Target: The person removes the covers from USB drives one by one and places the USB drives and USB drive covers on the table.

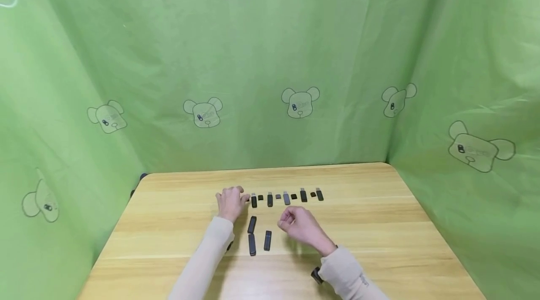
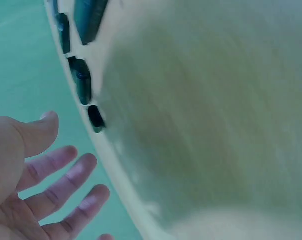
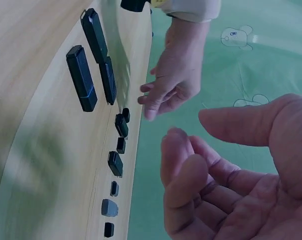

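Toward the far side of the table, uncapped USB sticks (image 1: 270,199) lie in a row with small caps (image 1: 294,196) between them. My left hand (image 1: 230,202) hovers at the row's left end, beside a black USB stick (image 1: 254,201). In the left wrist view, its fingers are spread, and a small black cap (image 2: 96,118) lies apart from them. My right hand (image 1: 301,226) hangs over the table in front of the row, fingers loosely curled and thumb apart, holding nothing. Between the hands are three dark, closed USB sticks (image 1: 267,240).
The wooden table (image 1: 379,225) has rounded far corners. Green curtains (image 1: 253,56) with bear-head prints stand behind it and at both sides. Dark devices are strapped at both wrists, near light sleeves (image 1: 343,269).
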Demonstrator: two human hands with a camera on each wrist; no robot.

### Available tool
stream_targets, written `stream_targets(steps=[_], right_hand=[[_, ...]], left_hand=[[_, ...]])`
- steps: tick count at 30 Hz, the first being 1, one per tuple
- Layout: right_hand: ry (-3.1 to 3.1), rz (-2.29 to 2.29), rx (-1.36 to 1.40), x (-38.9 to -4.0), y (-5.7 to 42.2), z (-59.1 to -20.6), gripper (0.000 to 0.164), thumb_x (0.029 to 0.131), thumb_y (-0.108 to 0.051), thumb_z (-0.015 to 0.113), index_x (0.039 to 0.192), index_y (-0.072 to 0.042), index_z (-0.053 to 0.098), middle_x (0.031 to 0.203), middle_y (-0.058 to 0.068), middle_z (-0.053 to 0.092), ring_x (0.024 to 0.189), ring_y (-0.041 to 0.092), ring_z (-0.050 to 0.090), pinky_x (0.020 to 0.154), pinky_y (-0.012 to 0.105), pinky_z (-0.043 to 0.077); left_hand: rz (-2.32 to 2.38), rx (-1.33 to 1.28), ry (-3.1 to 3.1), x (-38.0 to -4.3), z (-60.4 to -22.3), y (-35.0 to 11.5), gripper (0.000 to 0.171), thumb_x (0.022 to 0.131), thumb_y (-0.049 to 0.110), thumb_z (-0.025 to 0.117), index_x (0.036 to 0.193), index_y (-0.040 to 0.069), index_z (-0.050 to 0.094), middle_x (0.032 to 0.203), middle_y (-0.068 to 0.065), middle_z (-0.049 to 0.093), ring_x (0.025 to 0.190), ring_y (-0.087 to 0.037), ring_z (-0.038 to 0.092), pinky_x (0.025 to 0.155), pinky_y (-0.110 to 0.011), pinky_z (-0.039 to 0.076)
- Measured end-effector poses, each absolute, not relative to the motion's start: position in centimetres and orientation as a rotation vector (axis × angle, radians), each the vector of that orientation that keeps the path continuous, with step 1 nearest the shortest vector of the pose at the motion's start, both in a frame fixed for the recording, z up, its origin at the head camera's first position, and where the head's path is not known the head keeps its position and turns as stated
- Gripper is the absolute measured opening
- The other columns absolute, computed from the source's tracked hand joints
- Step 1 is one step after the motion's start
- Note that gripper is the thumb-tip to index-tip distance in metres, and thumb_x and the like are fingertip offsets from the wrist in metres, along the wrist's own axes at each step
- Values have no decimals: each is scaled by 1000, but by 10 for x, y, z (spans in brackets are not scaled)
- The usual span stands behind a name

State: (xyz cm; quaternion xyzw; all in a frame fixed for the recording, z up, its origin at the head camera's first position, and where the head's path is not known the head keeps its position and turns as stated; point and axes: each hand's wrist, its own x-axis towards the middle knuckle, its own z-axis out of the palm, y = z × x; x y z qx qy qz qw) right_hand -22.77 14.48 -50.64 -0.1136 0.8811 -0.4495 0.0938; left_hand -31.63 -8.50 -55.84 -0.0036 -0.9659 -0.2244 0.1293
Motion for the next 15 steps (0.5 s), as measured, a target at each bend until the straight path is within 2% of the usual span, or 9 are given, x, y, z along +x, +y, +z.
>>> stream_targets(steps=[7, 11, 15], right_hand=[[2645, -1256, -325, -226, 136, -511, 30, 85, -18, 80, 107, -7, 63, 92, 5, 65, 73, 15, 59, 62, 26, 50], [2671, -1191, -324, -225, 133, -514, 37, 82, -20, 83, 111, -9, 63, 99, 8, 65, 77, 15, 58, 66, 27, 49], [2688, -1133, -368, -223, 130, -519, 46, 79, -20, 85, 116, -6, 62, 106, 13, 65, 84, 19, 59, 71, 32, 51]], left_hand=[[-715, -23, -2701, -293, -552, -87, 31, 90, 31, 77, 108, 5, 74, 96, -14, 76, 87, -31, 64, 77, -43, 42], [-772, -8, -2680, -275, -547, -86, 35, 91, 32, 75, 112, 5, 72, 100, -15, 75, 88, -31, 63, 76, -40, 41], [-844, -3, -2653, -257, -542, -85, 37, 92, 31, 73, 115, 3, 70, 104, -17, 75, 92, -32, 64, 79, -44, 46]])
